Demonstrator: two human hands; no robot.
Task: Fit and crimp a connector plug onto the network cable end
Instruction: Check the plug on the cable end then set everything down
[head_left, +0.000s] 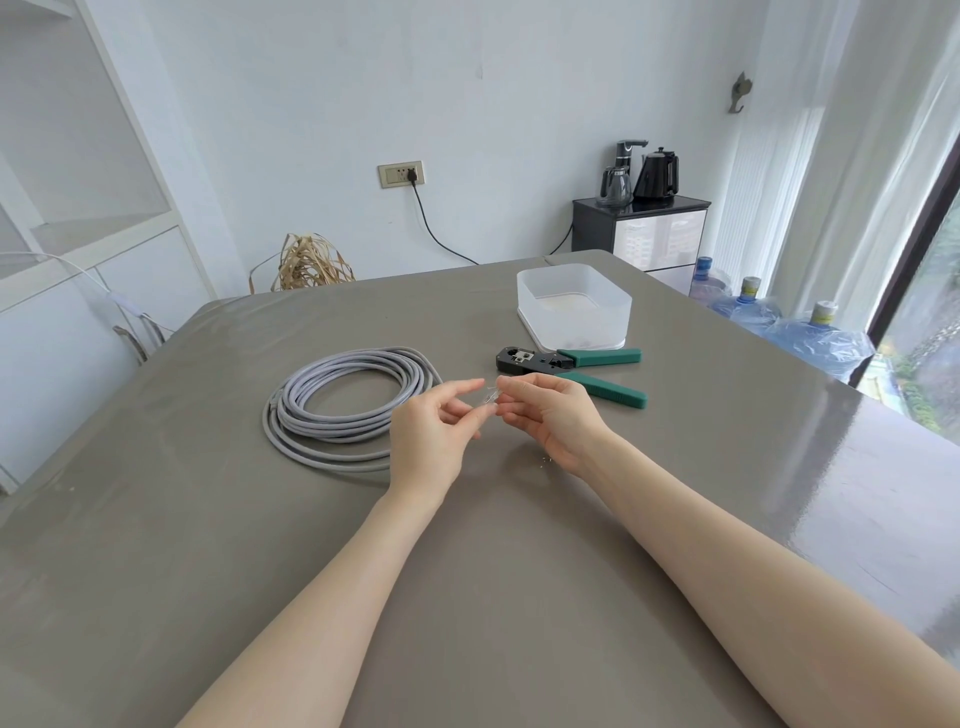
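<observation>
A coil of grey cable lies toward the table's left edge; a green-handled crimper and a clear plastic box sit nearer the far right corner. Mid-table, a small clear plug is pinched btwn the fingertips of left hand & right hand, both raised, palms facing.

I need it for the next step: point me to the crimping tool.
The crimping tool lies on the table just beyond the right hand, in front of the plastic box, green handles pointing right.
</observation>
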